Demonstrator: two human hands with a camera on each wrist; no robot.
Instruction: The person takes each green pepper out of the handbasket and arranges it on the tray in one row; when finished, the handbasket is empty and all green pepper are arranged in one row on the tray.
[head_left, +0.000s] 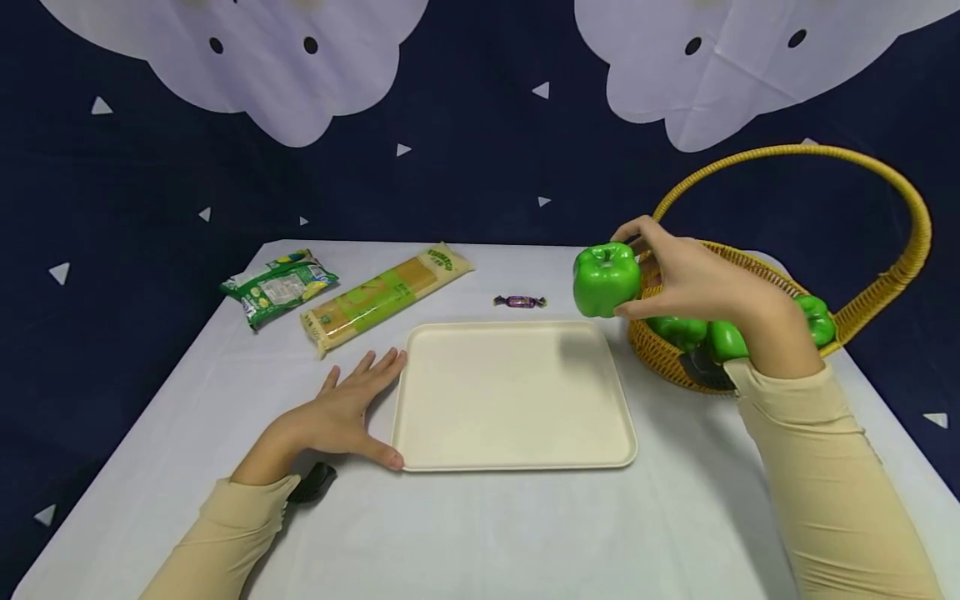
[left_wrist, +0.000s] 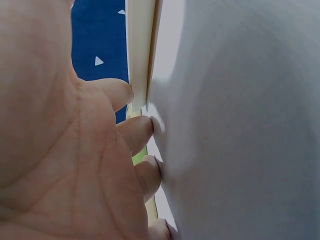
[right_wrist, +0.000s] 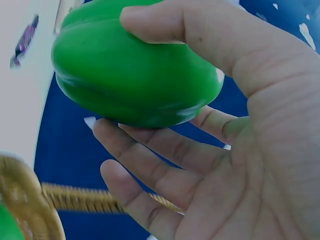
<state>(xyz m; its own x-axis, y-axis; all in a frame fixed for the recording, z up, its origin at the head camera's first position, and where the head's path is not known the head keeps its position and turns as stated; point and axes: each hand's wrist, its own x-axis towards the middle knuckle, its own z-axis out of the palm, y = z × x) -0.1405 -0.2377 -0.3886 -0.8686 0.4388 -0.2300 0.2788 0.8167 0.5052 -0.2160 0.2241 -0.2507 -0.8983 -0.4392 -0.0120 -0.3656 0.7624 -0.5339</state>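
My right hand (head_left: 701, 279) holds a glossy green bell pepper (head_left: 602, 283) in the air, between the tray's back right corner and the basket. In the right wrist view, the thumb presses one side of the bell pepper (right_wrist: 130, 70) and the fingers support the opposite side. A cream rectangular tray (head_left: 513, 400) lies flat on the white cloth, with nothing on it. My left hand (head_left: 341, 417) spreads beside the tray's left edge, thumb at the front corner and fingertips near the back corner. Its palm (left_wrist: 75, 165) fills much of the left wrist view.
A wicker basket (head_left: 660, 367) with a tall arched handle stands at the right, holding several green peppers (head_left: 726, 340). Behind the tray lies a purple-wrapped candy (head_left: 520, 302). A long noodle packet (head_left: 386, 298) and a green snack bag (head_left: 281, 287) are at the back left.
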